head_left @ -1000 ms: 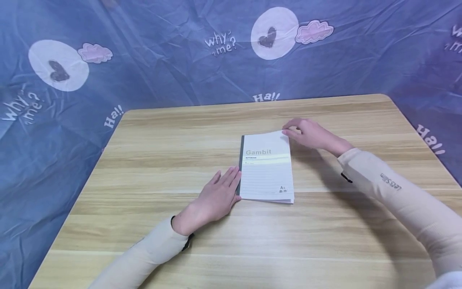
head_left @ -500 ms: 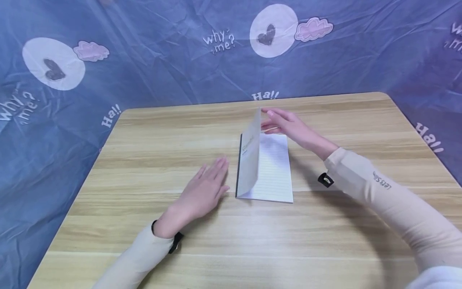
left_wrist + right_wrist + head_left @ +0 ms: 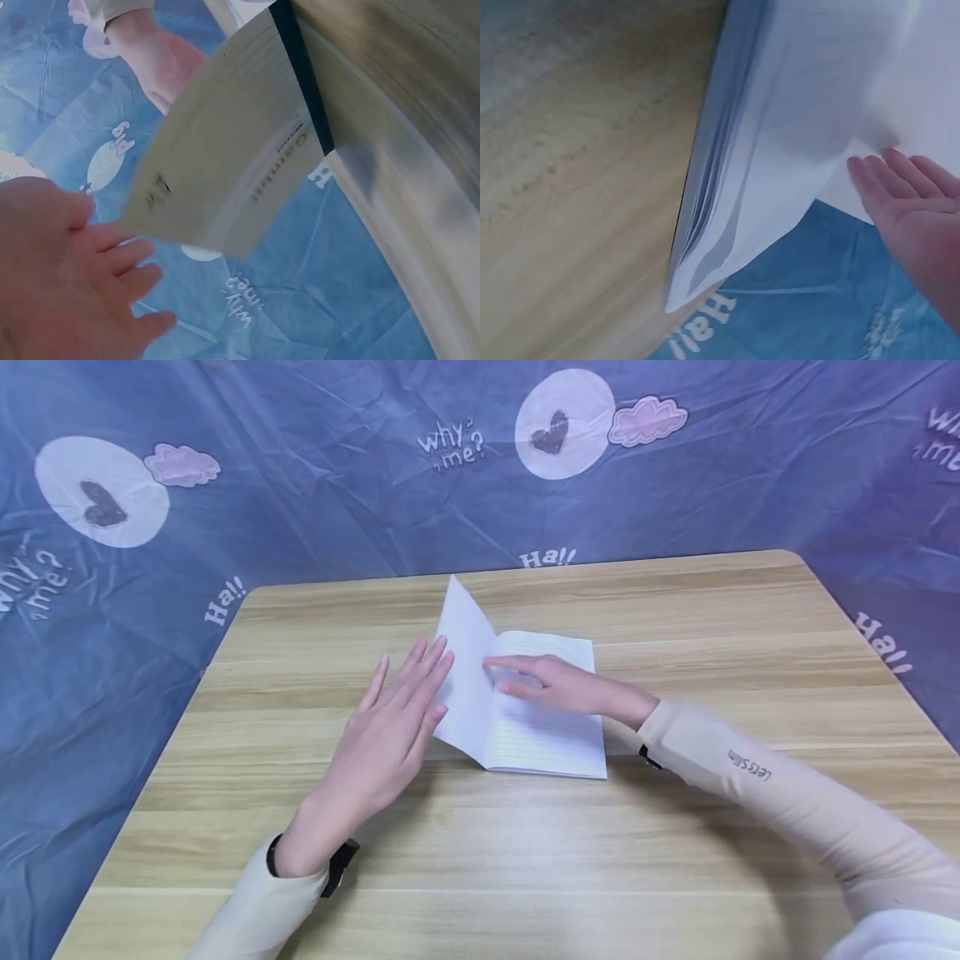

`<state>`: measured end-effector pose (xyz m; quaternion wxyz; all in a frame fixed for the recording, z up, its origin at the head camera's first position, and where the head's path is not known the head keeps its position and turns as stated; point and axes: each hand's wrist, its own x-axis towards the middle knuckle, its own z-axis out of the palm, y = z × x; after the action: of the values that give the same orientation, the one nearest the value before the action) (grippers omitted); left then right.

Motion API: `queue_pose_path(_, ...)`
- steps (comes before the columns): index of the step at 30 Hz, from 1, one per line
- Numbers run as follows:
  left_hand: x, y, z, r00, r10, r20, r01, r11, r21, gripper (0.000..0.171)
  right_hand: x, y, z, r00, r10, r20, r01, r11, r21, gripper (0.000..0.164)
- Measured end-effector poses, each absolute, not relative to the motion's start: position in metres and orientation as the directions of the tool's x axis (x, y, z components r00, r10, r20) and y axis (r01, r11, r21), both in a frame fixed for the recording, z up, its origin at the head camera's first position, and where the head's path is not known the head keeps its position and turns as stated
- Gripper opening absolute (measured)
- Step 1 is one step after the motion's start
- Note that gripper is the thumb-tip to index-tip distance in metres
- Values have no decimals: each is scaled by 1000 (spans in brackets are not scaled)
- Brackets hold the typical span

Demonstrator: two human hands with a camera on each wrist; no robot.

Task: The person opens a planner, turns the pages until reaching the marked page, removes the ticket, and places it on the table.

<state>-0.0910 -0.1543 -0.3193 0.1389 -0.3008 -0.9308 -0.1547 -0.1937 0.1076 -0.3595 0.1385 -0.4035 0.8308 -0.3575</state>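
Note:
A lined notebook lies open on the wooden table, its front cover raised on the left and tilted outward. My left hand, fingers straight, is beside the cover's outer side. In the left wrist view, the fingertips of that hand are at the free edge of the cover, which bears "Gambit" and a dark spine strip; whether they touch is unclear. Over the lined page reaches my right hand, fingers extended toward the fold. The right wrist view has this hand flat-fingered by the white paper, gripping nothing.
The wood-grain table extends around the notebook on every side. Behind it hangs a blue printed cloth, which also runs down the left and right sides. Dark straps circle both sleeved wrists.
The cover has swung from closed, through upright, over to the left. My right hand lifted it, then moved left and down across the page. My left hand left the spine and rose beside the cover.

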Motion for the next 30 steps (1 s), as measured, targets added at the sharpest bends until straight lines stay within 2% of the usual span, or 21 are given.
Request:
queue_pose_path(6, -90, -157, -339, -840, 515, 168, 525, 851, 16, 53, -182, 101, -371, -533, -840, 102, -763, 424, -489, 58)
queue_pose_path(12, -94, -162, -355, -881, 473, 35, 472, 881, -16, 56, -173, 100, -378, -529, -847, 49, -809, 486, -331, 65)
queue_pose_path(18, -96, -164, -362, -890, 448, -82, 447, 894, 35, 60, -170, 101, -382, -540, -841, 16, -797, 506, -330, 64)
queue_pose_path(30, -96, -165, -366, -889, 447, -96, 441, 894, 75, 61, -169, 107, -383, -547, -836, 44, -795, 503, -340, 64)
